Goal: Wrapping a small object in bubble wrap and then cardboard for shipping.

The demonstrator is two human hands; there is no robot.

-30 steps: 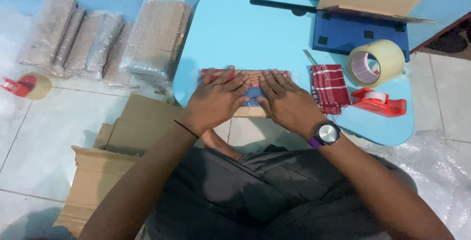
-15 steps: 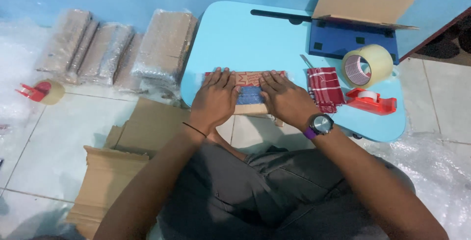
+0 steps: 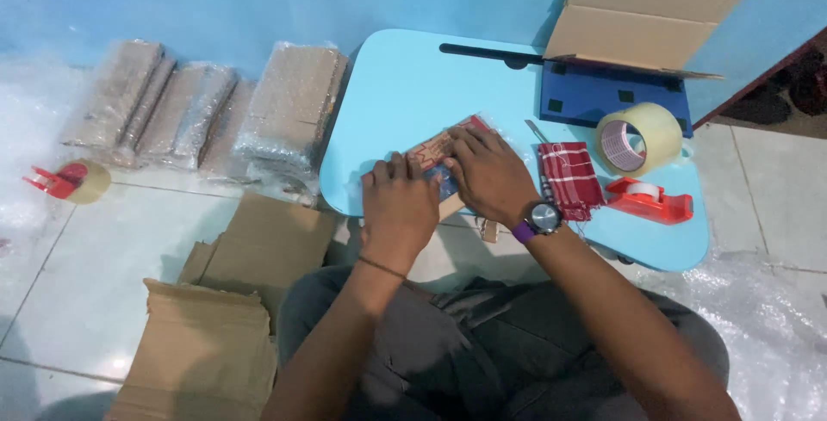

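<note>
A small flat packet with red, tan and blue print, in clear wrap, lies slanted near the front edge of the light blue lap table. My left hand presses flat on its near left part. My right hand, with a wristwatch, lies palm down over its right part. Most of the packet is hidden under both hands.
A red checked cloth, a clear tape roll and a red tape dispenser lie right of my hands. An open cardboard box stands behind. Bubble-wrapped bundles and flattened cardboard sit on the floor at left.
The packet has turned from lying straight across to slanted, its right end farther from me. My left hand slid nearer the table edge, and my right hand moved up over the packet.
</note>
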